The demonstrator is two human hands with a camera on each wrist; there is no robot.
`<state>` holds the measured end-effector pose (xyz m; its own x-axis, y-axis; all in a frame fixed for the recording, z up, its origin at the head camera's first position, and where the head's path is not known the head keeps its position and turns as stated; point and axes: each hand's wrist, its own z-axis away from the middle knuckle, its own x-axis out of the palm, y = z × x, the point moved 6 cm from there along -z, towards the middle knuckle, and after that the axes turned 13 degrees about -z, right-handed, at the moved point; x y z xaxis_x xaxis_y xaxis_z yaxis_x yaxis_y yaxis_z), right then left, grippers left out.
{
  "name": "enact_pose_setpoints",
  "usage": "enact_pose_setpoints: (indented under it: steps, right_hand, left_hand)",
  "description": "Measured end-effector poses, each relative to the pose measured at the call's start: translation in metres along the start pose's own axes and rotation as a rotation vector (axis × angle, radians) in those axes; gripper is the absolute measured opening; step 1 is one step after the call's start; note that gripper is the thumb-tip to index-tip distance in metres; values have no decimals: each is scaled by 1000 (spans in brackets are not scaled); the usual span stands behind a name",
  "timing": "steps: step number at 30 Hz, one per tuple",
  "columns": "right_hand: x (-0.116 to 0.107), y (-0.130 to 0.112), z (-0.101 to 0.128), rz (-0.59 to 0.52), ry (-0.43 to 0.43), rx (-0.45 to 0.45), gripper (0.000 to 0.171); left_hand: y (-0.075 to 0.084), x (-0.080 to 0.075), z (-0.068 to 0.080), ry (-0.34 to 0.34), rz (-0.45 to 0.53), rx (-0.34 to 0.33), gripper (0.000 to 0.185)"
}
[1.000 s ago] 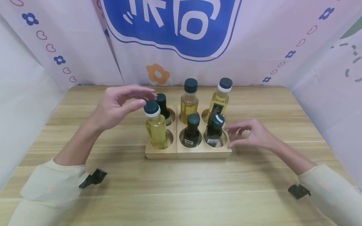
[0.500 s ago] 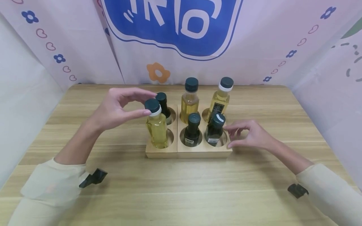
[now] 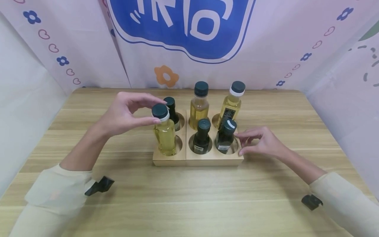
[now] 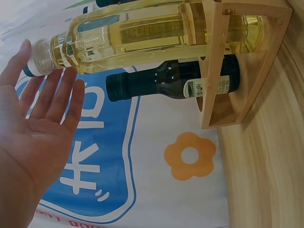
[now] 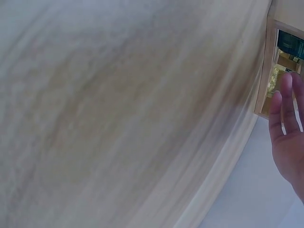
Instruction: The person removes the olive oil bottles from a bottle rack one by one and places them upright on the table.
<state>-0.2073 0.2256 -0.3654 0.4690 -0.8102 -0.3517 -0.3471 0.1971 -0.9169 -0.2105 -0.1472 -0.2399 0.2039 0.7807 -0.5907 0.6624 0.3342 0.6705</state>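
Note:
A clear bottle of yellow oil (image 3: 165, 140) with a dark green cap stands in the front left hole of a low wooden bottle rack (image 3: 213, 162). My left hand (image 3: 127, 113) pinches it at the neck, thumb on the near side and fingers behind the cap. Behind it is a small dark bottle (image 4: 175, 78). At the rack's right end, my right hand (image 3: 262, 143) rests its fingertips and thumb tip against the side, near a dark bottle (image 3: 225, 138) in the front right hole. The right wrist view catches the straight fingers (image 5: 287, 102) over the rack's open end.
Another dark bottle (image 3: 202, 140) stands in the front middle hole. Two yellow oil bottles, one (image 3: 199, 110) in the back middle and one (image 3: 232, 107) at the back right, rise higher. A printed cloth (image 3: 254, 69) hangs behind the wooden table (image 3: 189, 200).
My left hand has lowered slightly and moved right, its thumb and fingers closing on the oil bottle's neck. My right hand has shifted a little left against the rack's end.

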Motion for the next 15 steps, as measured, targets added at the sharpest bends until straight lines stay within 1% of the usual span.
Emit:
enact_pose_setpoints:
  steps: [3, 7, 13, 15]
  right_hand:
    - [0, 1, 1, -26, 0, 17, 53]
    - [0, 5, 2, -104, 8, 64, 56]
    - [3, 10, 3, -174, 65, 176, 58]
    - [4, 12, 4, -219, 80, 198, 58]
  left_hand:
    - [0, 1, -1, -8, 30, -1, 39]
    - [-1, 2, -2, -19, 60, -4, 36]
    - [-1, 2, -2, -24, 86, -8, 35]
    - [-1, 2, -3, -25, 93, -8, 35]
